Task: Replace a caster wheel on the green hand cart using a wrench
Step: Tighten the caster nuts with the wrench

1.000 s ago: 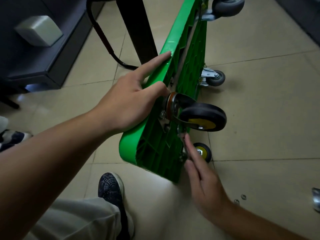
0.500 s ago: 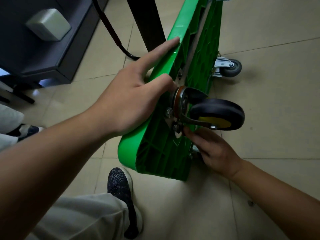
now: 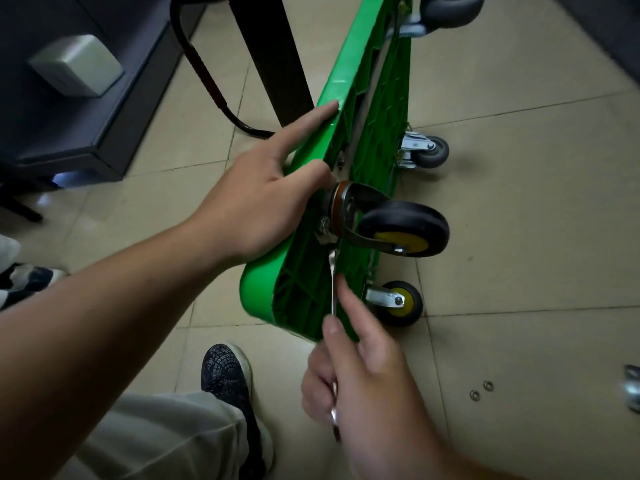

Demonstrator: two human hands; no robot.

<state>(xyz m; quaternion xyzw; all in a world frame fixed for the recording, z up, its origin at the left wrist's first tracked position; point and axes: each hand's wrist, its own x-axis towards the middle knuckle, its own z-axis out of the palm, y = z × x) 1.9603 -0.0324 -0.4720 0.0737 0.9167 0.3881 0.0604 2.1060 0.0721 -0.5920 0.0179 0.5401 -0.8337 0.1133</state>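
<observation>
Green hand cart (image 3: 349,95): stands on its long edge on the tiled floor (image 3: 519,220), ribbed underside facing right, running from the near centre to the far top of the view.
Left hand (image 3: 256,202): holds the cart's upper rim; the index finger lies straight along the rim and the thumb hooks over it just beside the caster's plate. The other fingers are hidden behind the deck.
Caster wheel (image 3: 403,226): black with a yellow hub, sticking out to the right from the near end of the underside.
Wrench (image 3: 333,282): slim and silver, its far head up at the bolts just below the caster's plate, its shaft running near toward the person.
Right hand (image 3: 367,375): grips the wrench; thumb and index finger stretch along the shaft and the lower fingers curl round the handle end.
Other wheels: a small yellow-hubbed wheel (image 3: 398,303) on the floor just below the caster, a grey caster (image 3: 429,152) farther along, another grey one (image 3: 450,5) at the top edge.
Washers (image 3: 481,390): two small rings on the floor, near right, well apart from the cart.
Metal part (image 3: 632,389): cut off by the right edge, near the washers.
Shoe (image 3: 225,372): dark, patterned, on the floor near the cart's near corner.
Cabinet (image 3: 69,140): dark, far left, with a grey box (image 3: 76,64) on it.
</observation>
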